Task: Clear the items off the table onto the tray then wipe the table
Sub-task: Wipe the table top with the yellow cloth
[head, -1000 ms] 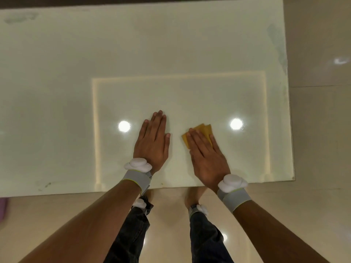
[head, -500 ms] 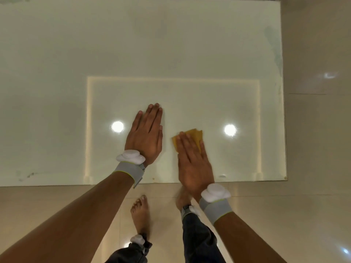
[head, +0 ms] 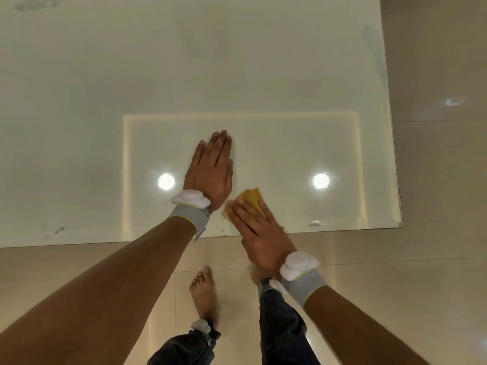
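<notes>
At the near edge of the tabletop [head: 184, 61], a little right of its middle, we press a yellow cloth [head: 252, 200] down with our right hand [head: 259, 233]. Its fingers [head: 243, 217] lie straight and flat on the cloth, pinching nothing, and the heel of the hand hangs out past the edge. Our left hand [head: 210, 175] rests just beside it, a little farther in, palm down on the glossy surface with the fingers straight and together, holding nothing.

We judge the clearing part done: apart from the cloth and our hands, we see only marks on the tabletop. The tray is out of view, so we cannot say what it carries. We are in the wiping part, and it looks unfinished. Dark smudges [head: 54, 230] sit by the near edge well to the left, and a small wet-looking mark [head: 313, 223] lies by the near edge to the right. A pale streak [head: 374, 54] runs along the far right side, and a faint grey smear [head: 34, 5] shows at the far left. The cloth touches none of them. What is left, as we read it, is to take the cloth to those patches and across the far half.
</notes>
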Demonstrator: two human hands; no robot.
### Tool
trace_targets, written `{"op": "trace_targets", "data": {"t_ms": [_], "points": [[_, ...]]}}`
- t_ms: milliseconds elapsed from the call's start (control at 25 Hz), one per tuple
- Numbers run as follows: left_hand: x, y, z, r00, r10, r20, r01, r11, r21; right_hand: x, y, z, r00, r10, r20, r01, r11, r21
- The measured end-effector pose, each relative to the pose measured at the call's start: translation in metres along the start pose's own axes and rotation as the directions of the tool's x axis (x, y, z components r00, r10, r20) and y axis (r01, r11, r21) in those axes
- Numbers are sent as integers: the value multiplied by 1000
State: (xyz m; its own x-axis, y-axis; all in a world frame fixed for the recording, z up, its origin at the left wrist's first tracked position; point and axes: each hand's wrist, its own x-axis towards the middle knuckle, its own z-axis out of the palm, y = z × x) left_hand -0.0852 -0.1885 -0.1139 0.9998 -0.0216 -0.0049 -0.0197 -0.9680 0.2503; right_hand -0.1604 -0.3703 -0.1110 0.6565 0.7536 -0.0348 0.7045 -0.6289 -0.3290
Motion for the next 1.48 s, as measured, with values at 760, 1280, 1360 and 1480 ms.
{"op": "trace_targets", "data": {"t_ms": [760,1280,1360,1480], "points": [[0,4,1,1000,-13,-14,13,1000,-9,6,31,-23,891,431,-145,-421,902,96],[8,29,0,996,-76,-39,75,997,-14,28,55,-14,883,412,-227,-415,909,38],[19,39,-3,999,-27,-42,26,999,-26,-12,51,-18,966,228,-122,-232,973,-18],[50,35,-6,997,-34,-67,31,998,-51,-30,114,-37,864,461,-200,-472,881,-9]]}}
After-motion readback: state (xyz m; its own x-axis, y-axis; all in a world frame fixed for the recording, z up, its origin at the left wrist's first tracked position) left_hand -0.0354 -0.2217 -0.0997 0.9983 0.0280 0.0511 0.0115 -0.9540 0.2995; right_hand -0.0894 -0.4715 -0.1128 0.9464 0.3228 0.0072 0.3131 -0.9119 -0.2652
